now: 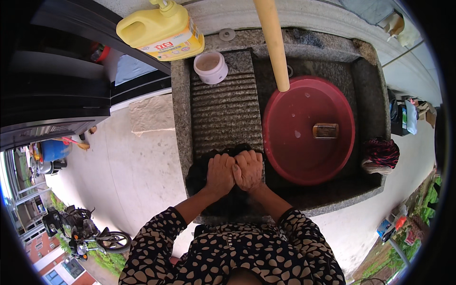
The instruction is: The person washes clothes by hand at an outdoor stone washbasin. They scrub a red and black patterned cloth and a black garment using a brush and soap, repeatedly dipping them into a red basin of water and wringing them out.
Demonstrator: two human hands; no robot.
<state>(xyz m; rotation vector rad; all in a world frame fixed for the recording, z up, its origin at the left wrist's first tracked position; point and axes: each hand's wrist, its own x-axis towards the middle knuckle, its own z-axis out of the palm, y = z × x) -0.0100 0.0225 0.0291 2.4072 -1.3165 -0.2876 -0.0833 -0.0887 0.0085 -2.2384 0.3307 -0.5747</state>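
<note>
My left hand [220, 172] and my right hand [248, 170] press side by side, touching, on a bunched black cloth [195, 176]. Their fingers curl into the fabric, which lies at the near end of a ribbed stone washboard [225, 107]. Part of the cloth is hidden under my hands and wrists. Just right of my right hand sits a red plastic basin [267, 142] with reddish water in it. A brown rectangular block [326, 131], perhaps soap, lies in the basin. At the washboard's far end stands a small round pale pink tub [210, 69].
A stone sink [181, 118] surrounds washboard and basin. A large yellow pump jug [164, 33] occupies its far left corner. One pale pole [272, 45] reaches over the basin's far rim. Dark red and black knitted fabric [381, 154] hangs on the right edge. A motorcycle [83, 230] stands farther left.
</note>
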